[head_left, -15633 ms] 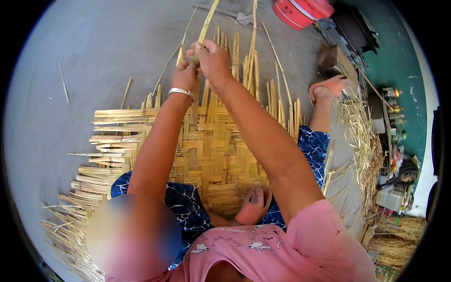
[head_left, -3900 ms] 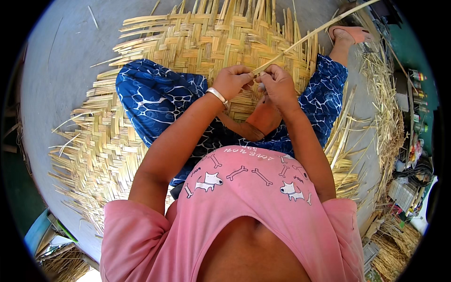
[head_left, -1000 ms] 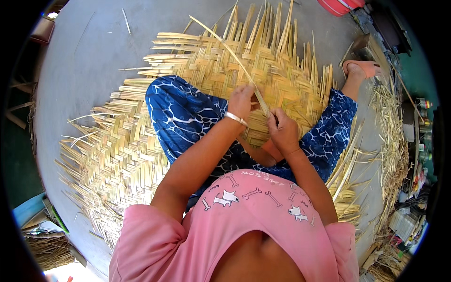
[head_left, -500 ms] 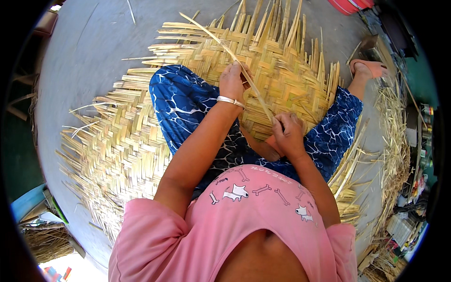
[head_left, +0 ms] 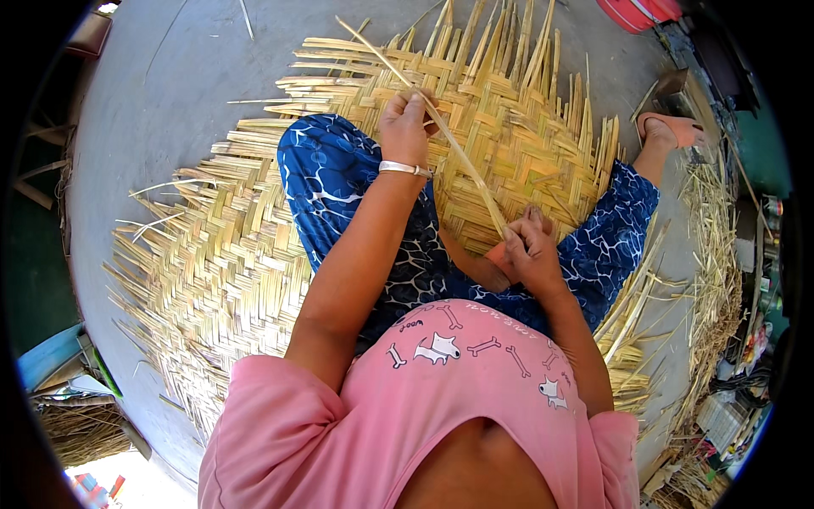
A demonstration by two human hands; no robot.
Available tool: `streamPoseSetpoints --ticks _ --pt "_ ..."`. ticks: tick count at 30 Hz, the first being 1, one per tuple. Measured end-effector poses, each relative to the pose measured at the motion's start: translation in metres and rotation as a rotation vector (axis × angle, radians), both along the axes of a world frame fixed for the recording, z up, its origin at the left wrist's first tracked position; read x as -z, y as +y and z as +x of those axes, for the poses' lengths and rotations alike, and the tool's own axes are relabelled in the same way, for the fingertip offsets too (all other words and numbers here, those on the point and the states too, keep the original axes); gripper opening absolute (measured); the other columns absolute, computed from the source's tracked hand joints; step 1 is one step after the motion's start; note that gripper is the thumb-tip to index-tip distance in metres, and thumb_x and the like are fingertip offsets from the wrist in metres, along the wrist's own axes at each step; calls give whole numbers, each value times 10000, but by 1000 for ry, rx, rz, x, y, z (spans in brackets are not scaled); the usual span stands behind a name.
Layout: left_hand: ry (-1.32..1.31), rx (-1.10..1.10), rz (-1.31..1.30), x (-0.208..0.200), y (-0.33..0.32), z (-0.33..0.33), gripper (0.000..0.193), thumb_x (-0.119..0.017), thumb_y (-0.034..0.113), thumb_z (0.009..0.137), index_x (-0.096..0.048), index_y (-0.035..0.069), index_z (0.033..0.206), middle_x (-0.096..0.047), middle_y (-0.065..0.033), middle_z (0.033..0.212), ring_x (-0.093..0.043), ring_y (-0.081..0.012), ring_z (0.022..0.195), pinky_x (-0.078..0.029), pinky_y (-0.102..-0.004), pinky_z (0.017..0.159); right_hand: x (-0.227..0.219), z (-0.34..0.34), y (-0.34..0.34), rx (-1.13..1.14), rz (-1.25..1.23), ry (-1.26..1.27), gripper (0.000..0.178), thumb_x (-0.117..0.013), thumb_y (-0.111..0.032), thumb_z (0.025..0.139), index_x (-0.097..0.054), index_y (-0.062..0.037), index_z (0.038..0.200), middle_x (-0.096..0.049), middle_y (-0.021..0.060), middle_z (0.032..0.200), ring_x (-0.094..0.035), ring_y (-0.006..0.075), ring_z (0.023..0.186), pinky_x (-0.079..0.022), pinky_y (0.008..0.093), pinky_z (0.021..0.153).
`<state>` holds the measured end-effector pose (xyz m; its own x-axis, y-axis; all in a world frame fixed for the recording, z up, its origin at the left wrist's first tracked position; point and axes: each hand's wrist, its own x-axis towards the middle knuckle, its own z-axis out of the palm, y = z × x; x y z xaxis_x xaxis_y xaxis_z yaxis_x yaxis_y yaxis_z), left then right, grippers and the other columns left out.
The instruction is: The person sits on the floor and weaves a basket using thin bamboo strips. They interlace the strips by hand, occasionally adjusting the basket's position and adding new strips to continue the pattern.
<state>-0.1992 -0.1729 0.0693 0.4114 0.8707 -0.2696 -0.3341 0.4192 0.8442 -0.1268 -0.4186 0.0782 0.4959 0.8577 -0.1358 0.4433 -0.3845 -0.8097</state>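
A long pale strip of split reed (head_left: pixel 465 159) runs slantwise between my two hands, above a woven reed mat (head_left: pixel 517 140). My left hand (head_left: pixel 407 127), with a bracelet at the wrist, pinches the strip partway along, and its thin tip sticks out past the fingers to the far left. At the near right, my right hand (head_left: pixel 532 246) grips the strip's other end between thumb and fingers. The mat has a diagonal weave, with loose strip ends fanning out along its far and left edges. I sit on it with my legs spread.
Loose strips (head_left: pixel 636 314) lie by my right leg. Farther right, a heap of dry straw (head_left: pixel 708 237) runs along the floor beside clutter. A red tub (head_left: pixel 638 13) stands at the far right. The grey floor (head_left: pixel 170 93) shows on the left.
My left hand has slid a little farther away and left along the strip. My right hand has shifted slightly right and nearer, so more strip shows between them.
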Motion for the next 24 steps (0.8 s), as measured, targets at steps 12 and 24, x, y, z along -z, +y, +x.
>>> streamPoseSetpoints --ticks 12,24 --pt "-116 -39 -88 -11 14 -9 151 -501 183 901 -590 62 889 -616 -48 783 -591 -143 704 -493 -296 615 -13 5 -11 37 -59 344 172 -542 -154 915 -548 -20 808 -489 -21 662 -442 62 625 -383 218 597" --pt "-226 -78 -243 -10 30 -17 175 -527 223 884 -566 53 893 -598 -68 807 -581 -199 750 -491 -340 671 -29 4 -31 87 -194 538 166 -540 -168 918 -553 -32 824 -505 -29 600 -445 44 527 -370 207 495"
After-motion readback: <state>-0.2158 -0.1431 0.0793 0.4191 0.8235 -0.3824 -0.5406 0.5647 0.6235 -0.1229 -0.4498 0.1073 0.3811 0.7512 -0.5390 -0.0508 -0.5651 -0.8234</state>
